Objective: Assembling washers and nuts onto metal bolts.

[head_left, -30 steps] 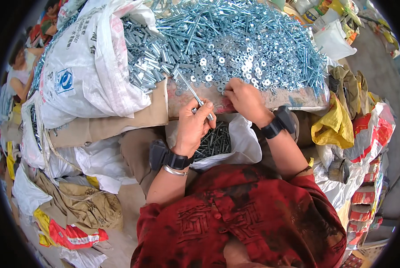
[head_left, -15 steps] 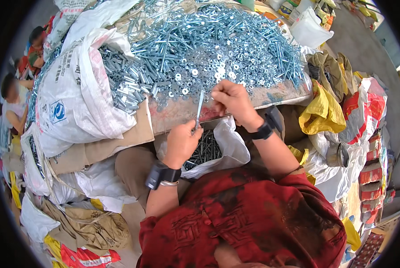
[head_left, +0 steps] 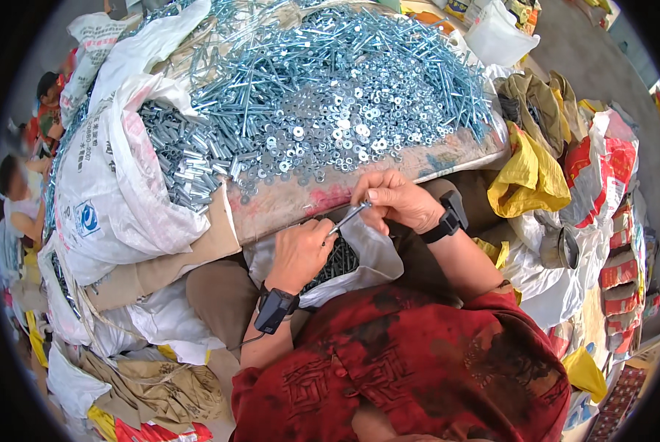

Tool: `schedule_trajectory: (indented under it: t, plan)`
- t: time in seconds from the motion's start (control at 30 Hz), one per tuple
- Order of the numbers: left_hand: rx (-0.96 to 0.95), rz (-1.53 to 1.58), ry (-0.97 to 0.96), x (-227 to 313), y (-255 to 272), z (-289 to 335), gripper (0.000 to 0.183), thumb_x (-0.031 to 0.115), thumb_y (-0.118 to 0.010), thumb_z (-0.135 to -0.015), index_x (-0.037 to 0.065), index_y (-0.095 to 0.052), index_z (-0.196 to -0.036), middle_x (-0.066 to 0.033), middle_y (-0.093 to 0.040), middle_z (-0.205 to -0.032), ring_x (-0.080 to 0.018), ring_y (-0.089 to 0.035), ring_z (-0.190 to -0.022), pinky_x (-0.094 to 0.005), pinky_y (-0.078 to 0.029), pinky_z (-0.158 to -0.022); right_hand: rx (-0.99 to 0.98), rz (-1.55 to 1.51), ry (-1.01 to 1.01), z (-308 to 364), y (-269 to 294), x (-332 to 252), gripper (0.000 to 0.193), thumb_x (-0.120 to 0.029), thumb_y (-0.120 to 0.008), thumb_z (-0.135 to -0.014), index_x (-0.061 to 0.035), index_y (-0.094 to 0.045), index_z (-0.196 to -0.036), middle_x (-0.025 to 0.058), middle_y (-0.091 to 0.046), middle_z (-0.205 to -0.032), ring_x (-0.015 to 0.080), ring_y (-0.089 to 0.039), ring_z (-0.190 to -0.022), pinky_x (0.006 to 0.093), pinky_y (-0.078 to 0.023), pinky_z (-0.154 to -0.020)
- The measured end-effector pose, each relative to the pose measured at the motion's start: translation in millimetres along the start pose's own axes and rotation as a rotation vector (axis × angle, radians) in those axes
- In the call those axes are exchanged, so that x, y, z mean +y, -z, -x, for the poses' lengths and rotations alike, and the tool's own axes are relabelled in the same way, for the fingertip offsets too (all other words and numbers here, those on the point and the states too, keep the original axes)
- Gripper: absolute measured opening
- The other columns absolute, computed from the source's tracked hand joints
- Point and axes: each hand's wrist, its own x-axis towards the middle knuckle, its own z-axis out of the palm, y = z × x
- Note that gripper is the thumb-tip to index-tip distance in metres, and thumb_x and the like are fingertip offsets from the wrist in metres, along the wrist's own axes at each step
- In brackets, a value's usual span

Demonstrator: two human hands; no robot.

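Note:
A silvery bolt (head_left: 350,219) slants between my two hands, over an open white sack (head_left: 380,258) in my lap. My left hand (head_left: 297,254) is closed around its lower end. At the upper end, the thumb and fingers of my right hand (head_left: 402,203) pinch the bolt; whether a small part is also between them is hidden. Inside the lap sack lie dark finished-looking bolts (head_left: 339,263). Beyond my hands, loose washers and nuts (head_left: 330,132) spread over the worn work surface (head_left: 293,202), with long thin bolts (head_left: 411,59) heaped behind.
At the left a big white woven sack (head_left: 101,199) spills metal sleeves (head_left: 186,151) onto the surface, with cardboard (head_left: 153,269) under it. Yellow cloth (head_left: 529,177), brown sacking (head_left: 536,107) and a metal cup (head_left: 560,249) lie at the right. Other people (head_left: 24,195) sit far left.
The bolt has tipped from nearly upright to a rightward slant. My right hand has come down and closed on its upper end, where it was apart before. The view has shifted slightly.

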Motion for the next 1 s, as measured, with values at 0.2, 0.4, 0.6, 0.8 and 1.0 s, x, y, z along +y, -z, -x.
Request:
schedule_trajectory:
  t: [0.2, 0.4, 0.6, 0.8, 1.0]
  plan:
    - [-0.025, 0.376, 0.133, -0.5, -10.3, -0.4, 0.011, 0.013, -0.066, -0.090, 0.003, -0.065, -0.093, -0.0057, -0.063, -0.071, -0.0206, -0.058, -0.060, -0.0332, -0.045, -0.057, 0.627, 0.651, 0.247, -23.2, 48.5, -19.1, 0.022, -0.018, -0.063, -0.094, -0.0017, -0.062, -0.109, 0.0050, -0.066, -0.080, 0.0153, -0.065, -0.063, 0.0279, -0.049, -0.051]
    - [-0.023, 0.741, 0.341, -9.4, -13.6, 1.1, 0.010, 0.013, -0.065, -0.094, 0.003, -0.065, -0.096, 0.0046, -0.056, -0.071, -0.0030, -0.047, -0.062, -0.0225, -0.040, -0.055, 0.828, 1.988, 0.281, -44.4, 84.5, -12.8, 0.019, -0.016, -0.066, -0.087, -0.0065, -0.059, -0.102, 0.0112, -0.061, -0.093, 0.0339, -0.064, -0.082, 0.0432, -0.051, -0.066]
    - [-0.026, 0.761, 0.362, -9.9, -9.9, -0.9, 0.013, 0.015, -0.065, -0.094, 0.003, -0.063, -0.095, 0.0040, -0.055, -0.071, -0.0028, -0.048, -0.060, -0.0218, -0.039, -0.053, 0.993, 1.992, 0.200, -45.1, 71.2, -7.9, 0.020, -0.018, -0.066, -0.088, -0.0056, -0.053, -0.097, 0.0152, -0.058, -0.096, 0.0381, -0.063, -0.086, 0.0472, -0.051, -0.069]
    - [-0.038, 0.702, 0.331, -6.0, -5.3, -0.1, 0.014, 0.018, -0.066, -0.094, 0.004, -0.064, -0.095, 0.0024, -0.056, -0.070, -0.0037, -0.048, -0.058, -0.0239, -0.040, -0.053, 0.888, 2.010, 0.105, -48.0, 70.0, -14.6, 0.016, -0.011, -0.062, -0.086, -0.0047, -0.053, -0.098, 0.0165, -0.057, -0.097, 0.0392, -0.063, -0.084, 0.0486, -0.051, -0.067]
    - [-0.010, 0.573, 0.322, -4.2, -4.4, 3.8, 0.017, 0.019, -0.066, -0.091, 0.002, -0.065, -0.095, -0.0023, -0.059, -0.066, -0.0092, -0.051, -0.058, -0.0292, -0.042, -0.055, 0.895, 2.034, 0.416, -44.8, 60.9, -8.5, 0.013, -0.002, -0.061, -0.084, -0.0015, -0.057, -0.096, 0.0148, -0.060, -0.089, 0.0318, -0.065, -0.072, 0.0423, -0.052, -0.062]
